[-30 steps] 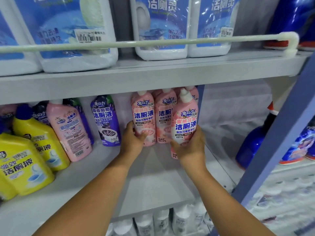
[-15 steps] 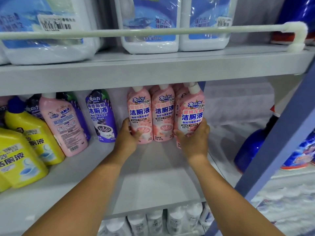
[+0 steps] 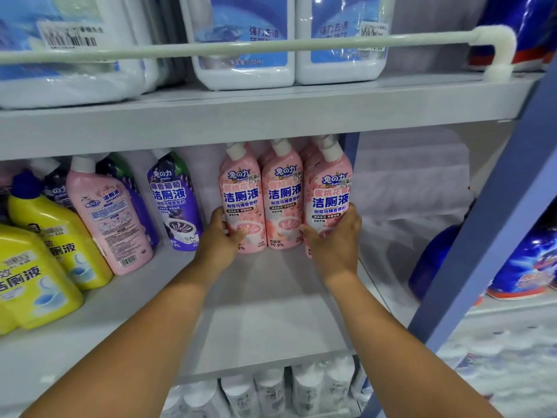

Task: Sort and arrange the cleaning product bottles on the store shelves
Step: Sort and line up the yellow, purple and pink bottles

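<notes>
Three pink toilet-cleaner bottles stand side by side at the back of the middle shelf [image 3: 265, 312], with more pink ones half hidden behind them. My left hand [image 3: 221, 236] grips the base of the left pink bottle [image 3: 241, 191]. The middle pink bottle [image 3: 283, 194] stands untouched between my hands. My right hand [image 3: 334, 239] curls around the lower part of the right pink bottle [image 3: 330, 188], which stands slightly in front of the other two.
A purple bottle [image 3: 176, 200] and a pink bottle turned back-label out [image 3: 108, 218] stand to the left, then yellow bottles [image 3: 33, 273]. White and blue jugs [image 3: 244, 40] sit behind a rail on the upper shelf. A blue upright [image 3: 488, 236] is on the right.
The right pink bottle has been pushed back and a little right, closer to the row. My left hand stays on the left bottle. The view has tilted slightly down.
</notes>
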